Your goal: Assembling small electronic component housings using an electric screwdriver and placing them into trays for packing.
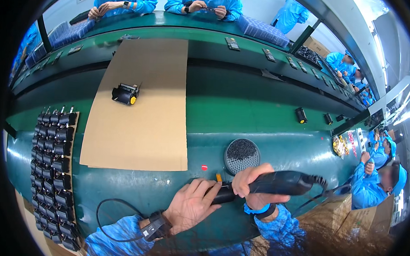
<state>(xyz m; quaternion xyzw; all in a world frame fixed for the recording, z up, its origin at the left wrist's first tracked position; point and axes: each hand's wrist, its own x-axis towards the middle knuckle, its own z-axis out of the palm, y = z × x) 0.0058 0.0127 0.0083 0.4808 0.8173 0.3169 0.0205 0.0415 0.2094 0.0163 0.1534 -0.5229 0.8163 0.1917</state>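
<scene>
My right hand [256, 186] is wrapped round a black electric screwdriver [284, 182], held nearly level with its cord trailing right. The screwdriver's front end points left, toward my left hand [194, 203]. The fingers of my left hand close on a black part [223, 194], mostly hidden by both hands; where the tool meets it I cannot make out. A small orange-yellow piece [219, 177] shows just beyond my left fingertips. Beyond my right hand stands a round grey dish [230, 168] holding many tiny black pieces, which look like screws.
A cardboard sheet [141, 139] bears a black unit with a yellow end [126, 94]. Rows of black units [54, 168] line the left. A green conveyor belt [233, 102] crosses ahead, carrying black cylinders [301, 115]. Co-workers in blue [204, 6] sit across and at right [370, 188].
</scene>
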